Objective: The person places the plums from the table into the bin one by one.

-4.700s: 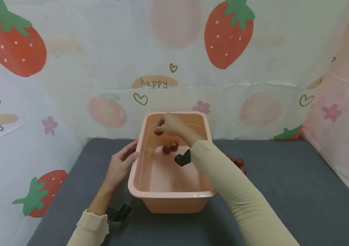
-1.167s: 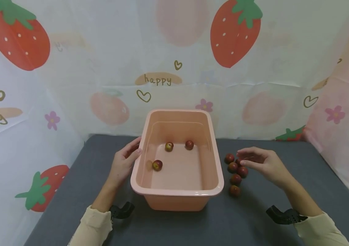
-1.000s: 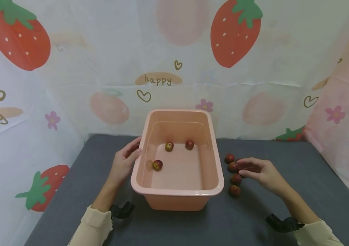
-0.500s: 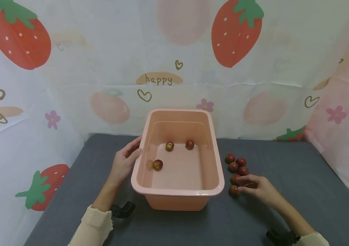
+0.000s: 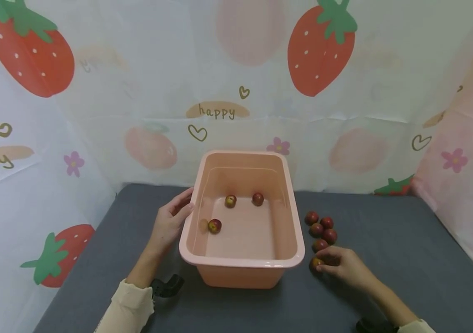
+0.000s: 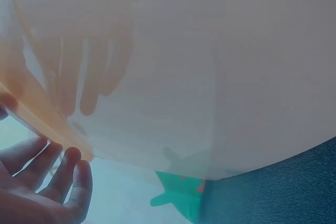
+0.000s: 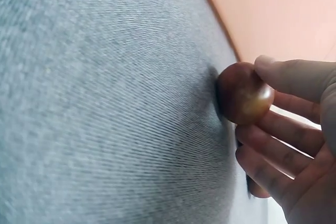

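A peach-coloured plastic basin (image 5: 242,262) stands on the table with three red-and-yellow plums inside, one of them (image 5: 214,226) near its left wall. My left hand (image 5: 169,225) rests against the basin's left rim, its slightly bent fingers (image 6: 79,182) touching the rim in the left wrist view. To the right of the basin, my right hand (image 5: 346,267) has thumb and fingers around the nearest plum (image 7: 245,93), which is still on the cloth. The thumb touches one side; the index fingertip is partly hidden behind the fruit.
Several more plums, among them a dark red one (image 5: 330,236), lie clustered beyond my right hand. A grey-blue cloth (image 5: 390,245) covers the table. A curtain (image 5: 345,106) printed with strawberries hangs close behind the basin.
Earlier my right hand held a plum inside the basin, where three now lie. It then passed along the plums at right towards me and took hold of the nearest. My left hand stayed put.
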A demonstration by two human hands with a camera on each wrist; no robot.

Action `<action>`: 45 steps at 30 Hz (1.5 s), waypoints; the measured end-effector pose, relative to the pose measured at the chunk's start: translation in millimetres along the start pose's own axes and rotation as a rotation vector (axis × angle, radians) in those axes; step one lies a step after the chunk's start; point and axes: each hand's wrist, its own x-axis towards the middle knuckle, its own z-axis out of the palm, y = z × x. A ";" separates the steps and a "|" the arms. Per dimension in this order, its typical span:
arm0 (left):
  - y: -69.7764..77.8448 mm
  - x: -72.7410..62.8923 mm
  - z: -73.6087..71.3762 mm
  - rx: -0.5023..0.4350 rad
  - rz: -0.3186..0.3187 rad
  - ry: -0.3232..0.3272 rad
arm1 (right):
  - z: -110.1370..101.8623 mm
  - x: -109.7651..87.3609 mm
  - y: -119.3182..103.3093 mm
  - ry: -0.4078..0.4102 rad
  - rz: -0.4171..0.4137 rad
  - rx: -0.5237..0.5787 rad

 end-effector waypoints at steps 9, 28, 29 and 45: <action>-0.4 -0.9 0.1 0.014 0.012 -0.005 | 4.1 -2.3 -3.4 0.016 0.025 -0.088; -0.8 -0.1 0.0 0.007 0.013 0.006 | 6.2 -1.3 -5.3 0.029 0.047 -0.129; -0.9 0.1 0.0 0.002 0.012 0.006 | 6.5 -1.8 -5.3 0.030 0.048 -0.121; -1.2 0.3 0.3 -0.019 0.005 0.008 | -15.7 -0.6 -17.9 0.046 0.099 0.038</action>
